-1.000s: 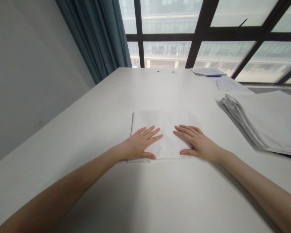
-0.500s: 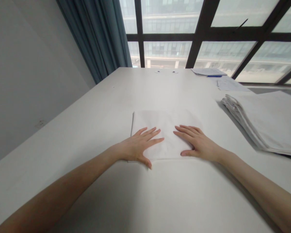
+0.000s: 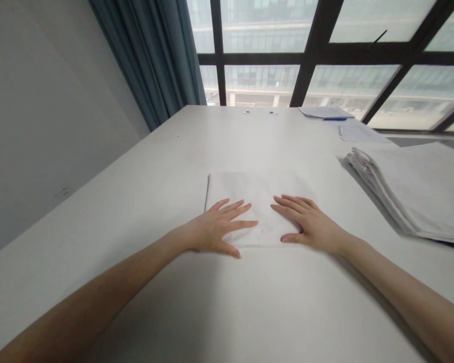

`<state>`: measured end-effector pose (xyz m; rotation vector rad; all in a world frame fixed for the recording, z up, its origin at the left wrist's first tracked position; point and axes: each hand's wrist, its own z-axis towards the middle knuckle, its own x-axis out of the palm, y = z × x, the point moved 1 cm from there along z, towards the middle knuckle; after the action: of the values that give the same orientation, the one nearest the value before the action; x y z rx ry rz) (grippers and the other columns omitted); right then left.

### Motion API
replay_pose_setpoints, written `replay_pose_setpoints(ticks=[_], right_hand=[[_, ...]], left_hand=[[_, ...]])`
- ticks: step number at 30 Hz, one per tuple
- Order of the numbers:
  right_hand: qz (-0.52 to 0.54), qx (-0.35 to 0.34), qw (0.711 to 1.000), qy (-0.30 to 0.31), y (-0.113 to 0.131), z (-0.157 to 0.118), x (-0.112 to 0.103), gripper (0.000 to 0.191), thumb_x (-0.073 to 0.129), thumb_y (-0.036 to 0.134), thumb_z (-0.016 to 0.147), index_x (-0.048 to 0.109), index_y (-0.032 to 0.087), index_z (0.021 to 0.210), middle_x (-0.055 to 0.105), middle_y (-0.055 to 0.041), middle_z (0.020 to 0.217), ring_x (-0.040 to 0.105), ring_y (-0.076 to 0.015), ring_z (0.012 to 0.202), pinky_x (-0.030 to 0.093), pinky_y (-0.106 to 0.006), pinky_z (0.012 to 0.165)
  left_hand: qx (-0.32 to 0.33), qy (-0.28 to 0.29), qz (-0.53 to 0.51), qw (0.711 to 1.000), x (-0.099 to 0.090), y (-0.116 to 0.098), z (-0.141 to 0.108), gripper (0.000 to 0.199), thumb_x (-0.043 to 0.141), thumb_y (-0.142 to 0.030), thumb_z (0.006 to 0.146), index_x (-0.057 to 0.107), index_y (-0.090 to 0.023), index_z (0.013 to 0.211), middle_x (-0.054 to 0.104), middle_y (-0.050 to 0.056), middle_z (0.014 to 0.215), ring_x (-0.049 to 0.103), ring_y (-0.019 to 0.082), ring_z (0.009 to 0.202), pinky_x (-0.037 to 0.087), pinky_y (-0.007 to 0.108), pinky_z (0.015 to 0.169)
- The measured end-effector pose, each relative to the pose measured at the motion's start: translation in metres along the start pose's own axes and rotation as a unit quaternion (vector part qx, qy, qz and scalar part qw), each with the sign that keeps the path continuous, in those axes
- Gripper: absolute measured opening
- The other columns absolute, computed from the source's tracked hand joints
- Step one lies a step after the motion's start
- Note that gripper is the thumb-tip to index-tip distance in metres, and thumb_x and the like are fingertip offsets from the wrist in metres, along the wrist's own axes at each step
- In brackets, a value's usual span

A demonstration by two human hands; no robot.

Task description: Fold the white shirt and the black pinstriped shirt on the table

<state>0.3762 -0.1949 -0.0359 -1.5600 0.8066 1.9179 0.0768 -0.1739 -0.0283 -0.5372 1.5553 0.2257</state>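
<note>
A folded white cloth (image 3: pixel 263 191) lies flat on the white table in front of me. My left hand (image 3: pixel 217 229) rests on its left part with fingers spread, the thumb reaching just past the near edge. Palm down on the right part of the cloth is my right hand (image 3: pixel 304 224), its fingers stretched out and pointing left. Between the two hands a strip of the cloth shows. My hands and wrists cover its near left corner and much of its right side.
To the right sits a stack of folded white cloths (image 3: pixel 423 186) on something dark. Papers (image 3: pixel 325 112) and a blue pen (image 3: pixel 335 119) lie at the far right of the table (image 3: pixel 166 176). Behind are a blue curtain (image 3: pixel 159 60) and a window; a grey wall stands left.
The thumb and index finger of my left hand have shifted slightly, the thumb now nearer the cloth's edge. My right hand and the cloth look almost the same.
</note>
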Motion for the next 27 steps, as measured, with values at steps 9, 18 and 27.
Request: replay_pose_setpoints(ticks=[9, 18, 27], right_hand=[[-0.011, 0.045, 0.999, -0.013, 0.009, 0.001, -0.004, 0.052, 0.036, 0.048, 0.099, 0.044, 0.024, 0.145, 0.042, -0.0116, 0.151, 0.039, -0.0281, 0.138, 0.035, -0.052, 0.107], [-0.024, 0.045, 0.999, -0.008, 0.008, 0.0, -0.002, 0.049, 0.032, 0.042, 0.101, 0.043, 0.025, 0.145, 0.043, -0.0102, 0.151, 0.041, -0.0268, 0.137, 0.033, -0.052, 0.108], [-0.045, 0.003, 0.999, -0.015, 0.024, 0.007, -0.02, 0.042, 0.036, 0.038, 0.101, 0.056, 0.022, 0.133, 0.064, -0.0106, 0.13, 0.061, -0.0263, 0.117, 0.015, -0.06, 0.113]], left_hand=[[-0.02, -0.008, -0.038, 0.999, -0.005, 0.018, -0.008, 0.069, 0.033, -0.071, 0.09, 0.034, -0.036, 0.149, 0.019, 0.003, 0.161, 0.015, 0.028, 0.149, 0.007, 0.05, 0.118], [-0.06, -0.029, -0.018, 0.998, -0.002, 0.021, -0.006, 0.051, 0.028, -0.054, 0.101, 0.036, -0.035, 0.147, 0.027, -0.001, 0.159, 0.019, 0.021, 0.148, 0.011, 0.042, 0.118], [-0.162, -0.034, 0.044, 0.985, -0.013, -0.003, -0.001, 0.058, 0.031, -0.047, 0.101, 0.022, -0.022, 0.153, 0.04, 0.007, 0.152, 0.03, 0.022, 0.144, 0.017, 0.04, 0.116]])
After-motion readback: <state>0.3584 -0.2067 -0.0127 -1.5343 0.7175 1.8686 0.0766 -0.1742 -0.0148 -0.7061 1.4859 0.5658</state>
